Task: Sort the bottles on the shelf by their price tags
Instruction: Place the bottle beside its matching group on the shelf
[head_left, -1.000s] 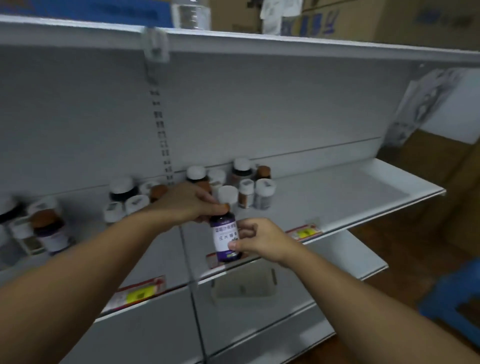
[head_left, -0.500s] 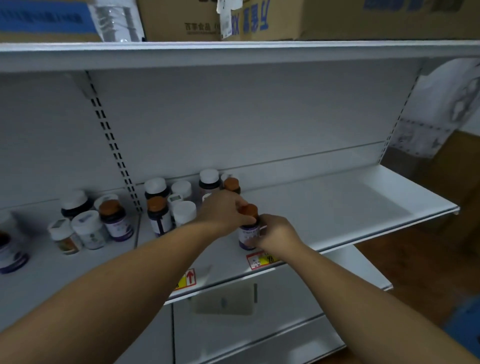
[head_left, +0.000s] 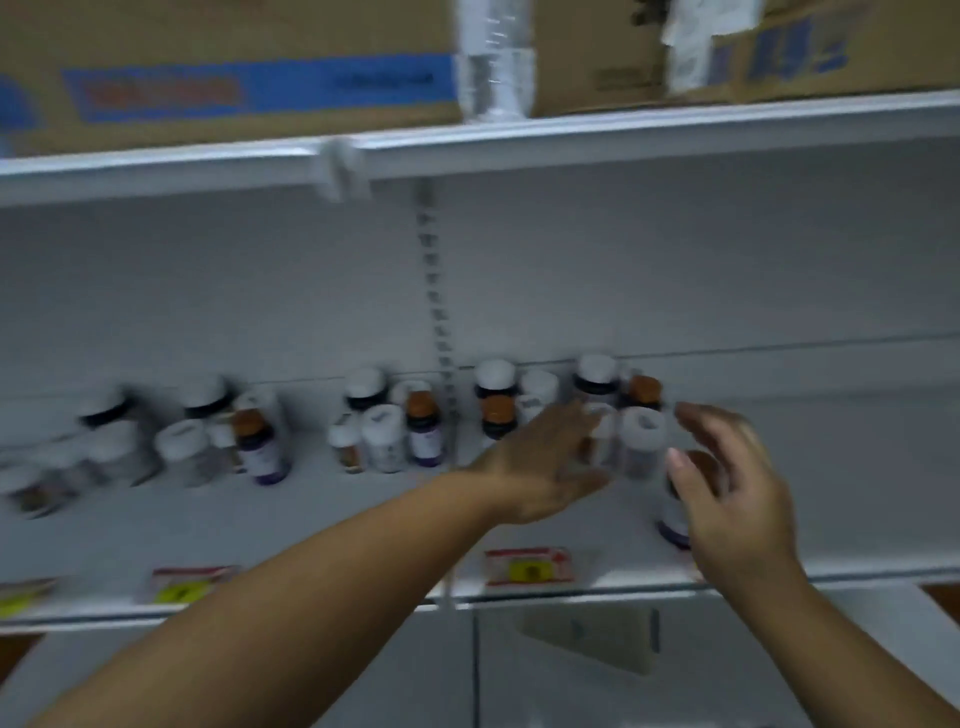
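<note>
While fingers spread, right hand (head_left: 727, 499) just beside brown-capped bottle (head_left: 680, 504).

— White metal shelving (head_left: 623, 584), pale grey back panel (head_left: 208, 291) behind, slotted upright (head_left: 435, 291) running down the middle.

— Above that?

— Upper shelf board (head_left: 623, 136), loaded with cardboard boxes: one with a blue band (head_left: 249, 88) at left, another brown one (head_left: 597, 57) at right, paper slips stuck on.

— Below?

— Lower white panels (head_left: 571, 675), brown floor (head_left: 940, 597) peeking at the right edge. Dim, bluish light; motion blur throughout.
</note>
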